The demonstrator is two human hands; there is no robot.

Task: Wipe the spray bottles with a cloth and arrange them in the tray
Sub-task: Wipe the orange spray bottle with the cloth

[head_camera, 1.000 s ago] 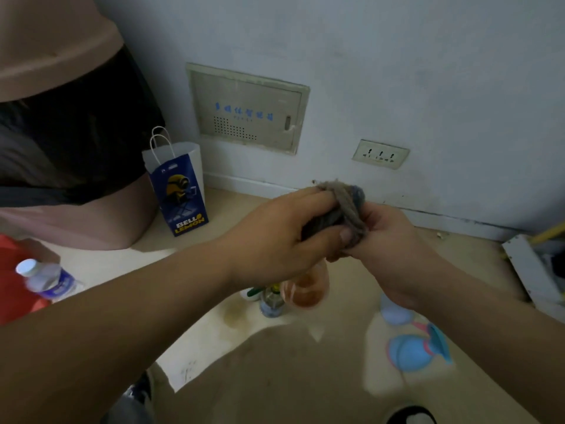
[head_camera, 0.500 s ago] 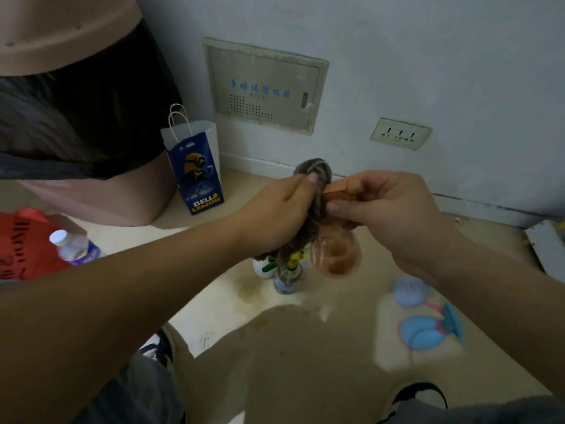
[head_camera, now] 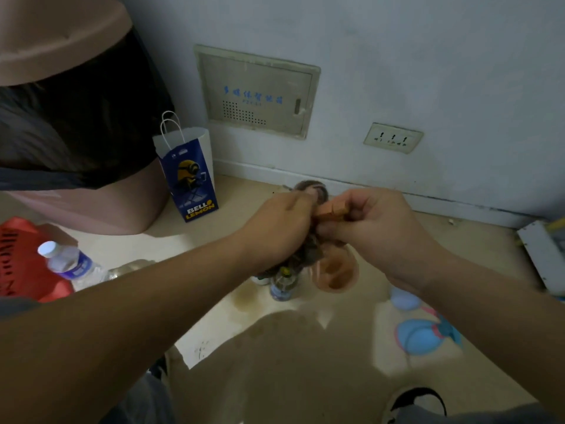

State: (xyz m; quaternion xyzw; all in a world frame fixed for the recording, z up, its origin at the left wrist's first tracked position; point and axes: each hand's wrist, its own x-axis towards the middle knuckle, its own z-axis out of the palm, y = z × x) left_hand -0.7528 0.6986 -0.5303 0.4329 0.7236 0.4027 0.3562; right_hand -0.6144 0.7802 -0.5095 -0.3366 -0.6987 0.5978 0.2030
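Note:
My right hand grips an orange spray bottle by its head; the translucent orange body hangs below my fingers. My left hand holds a grey cloth bunched against the bottle's neck, with a fold of it showing above my fingers. On the floor beneath stands a small clear bottle with a blue label. Two blue spray bottles lie on the floor at the right. No tray is in view.
A blue and white paper bag stands against the wall beside a pink bin with a black liner. A water bottle and a red bag lie at the left. White boards lean at the right. My shoe shows below.
The cloth slid from wrapping the bottle's top down to its neck, uncovering the orange spray head. Both hands dropped lower in view as the camera tilted.

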